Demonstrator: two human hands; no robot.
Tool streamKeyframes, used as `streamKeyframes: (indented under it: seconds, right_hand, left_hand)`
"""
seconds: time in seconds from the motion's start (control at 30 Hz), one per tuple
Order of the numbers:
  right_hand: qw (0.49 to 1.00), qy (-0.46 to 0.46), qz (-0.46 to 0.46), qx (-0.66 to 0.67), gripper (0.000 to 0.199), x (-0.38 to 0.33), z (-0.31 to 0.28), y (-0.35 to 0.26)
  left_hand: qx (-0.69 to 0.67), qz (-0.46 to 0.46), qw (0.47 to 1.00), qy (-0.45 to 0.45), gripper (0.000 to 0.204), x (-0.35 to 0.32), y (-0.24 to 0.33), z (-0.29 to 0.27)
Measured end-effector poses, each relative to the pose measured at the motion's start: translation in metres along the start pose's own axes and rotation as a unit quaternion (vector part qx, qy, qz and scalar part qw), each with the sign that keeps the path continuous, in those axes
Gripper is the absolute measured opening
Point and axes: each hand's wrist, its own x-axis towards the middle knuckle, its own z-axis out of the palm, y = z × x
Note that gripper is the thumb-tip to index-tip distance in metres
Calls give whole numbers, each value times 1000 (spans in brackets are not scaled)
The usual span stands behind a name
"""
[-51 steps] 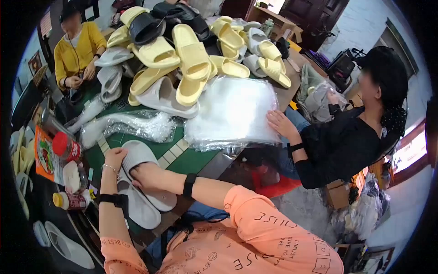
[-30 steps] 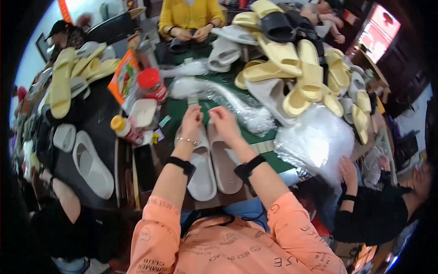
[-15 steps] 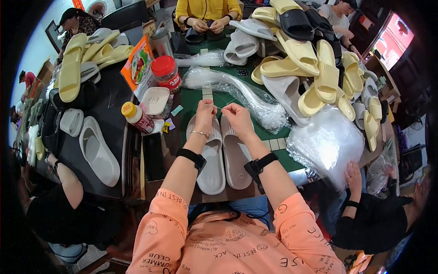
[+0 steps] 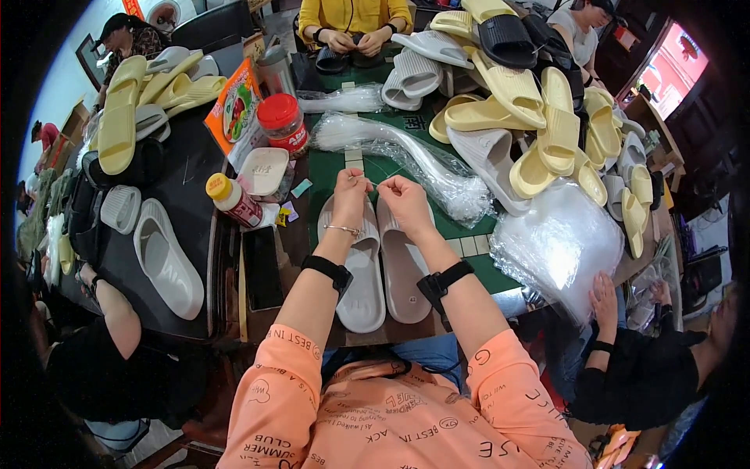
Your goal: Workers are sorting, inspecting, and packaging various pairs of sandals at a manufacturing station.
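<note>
Two hands, left (image 4: 351,191) and right (image 4: 404,205), centre frame, fingertips pinching what looks like a thin clear strand (image 4: 373,186). Earlier: hands down on grey slippers (image 4: 362,289); now raised together over them, pair side by side, lower centre. Suggests handling the strand is the current step. Clear-wrapped bundle (image 4: 410,159) beyond, upper centre; bag stack (image 4: 551,242) right.

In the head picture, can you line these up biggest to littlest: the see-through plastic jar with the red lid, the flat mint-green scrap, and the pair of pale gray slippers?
1. Pair of pale gray slippers
2. See-through plastic jar with the red lid
3. Flat mint-green scrap
</note>
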Motion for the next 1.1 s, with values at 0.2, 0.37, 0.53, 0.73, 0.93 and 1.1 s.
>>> streamKeyframes:
  seconds: [0.2, 0.37, 0.53, 0.73, 0.93, 1.1]
  right_hand:
    - [997, 37, -29, -55, 13, 4, -4, 2]
    - [995, 73, -47, -39, 14, 7, 0, 22]
    - [988, 91, -105, -60, 14, 6, 13, 16]
    - [994, 91, -62, -10, 17, 0, -2, 4]
    - [996, 70, -60, -10, 16, -1, 2, 1]
    - [994, 83, -62, -21, 14, 0, 2, 5]
  left_hand:
    - [113, 47, 993, 5, 15, 4, -6, 8]
    - [70, 41, 996, -35, 21, 4, -12, -1]
    - [112, 96, 988, -53, 21, 21, -22, -28]
    - [90, 51, 993, -55, 24, 18, -22, -12]
    - [80, 19, 995, -58, 13, 18, -16, -17]
    - [43, -35, 995, -83, 12, 20, -14, -20]
